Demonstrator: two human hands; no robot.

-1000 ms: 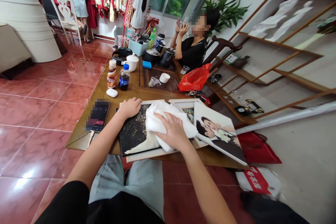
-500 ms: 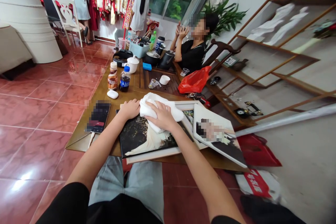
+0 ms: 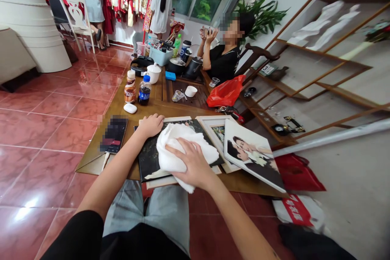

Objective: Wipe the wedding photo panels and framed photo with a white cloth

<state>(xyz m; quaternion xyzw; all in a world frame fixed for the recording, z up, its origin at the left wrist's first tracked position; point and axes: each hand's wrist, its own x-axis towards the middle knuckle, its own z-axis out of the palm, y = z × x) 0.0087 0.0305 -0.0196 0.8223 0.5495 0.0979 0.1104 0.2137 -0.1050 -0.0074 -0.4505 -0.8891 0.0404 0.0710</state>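
A bunched white towel [image 3: 175,148] lies over the dark photo panel [image 3: 150,158], hiding much of its picture. My right hand [image 3: 193,164] is on the towel, thumb and fingers gripping its folds, and one end of the cloth hangs at the panel's near edge. At the panel's far left corner rests my left hand [image 3: 152,125], its fingers laid out flat along the edge. Under the panel a pale frame shows at the rim. To the right, a white-edged wedding photo panel [image 3: 252,152] leans at an angle over another framed picture [image 3: 218,133].
Left on the wooden table [image 3: 91,160] lies a phone [image 3: 114,134] with a cable. Beyond stand a white earbud case [image 3: 130,108], two bottles, a lidded white cup [image 3: 152,73] and a red plastic bag [image 3: 226,92]. A person [image 3: 225,57] sits at the far right side.
My right hand has drawn the towel from the panel's far edge toward me, down to its near edge. My left hand has stayed at the far corner.
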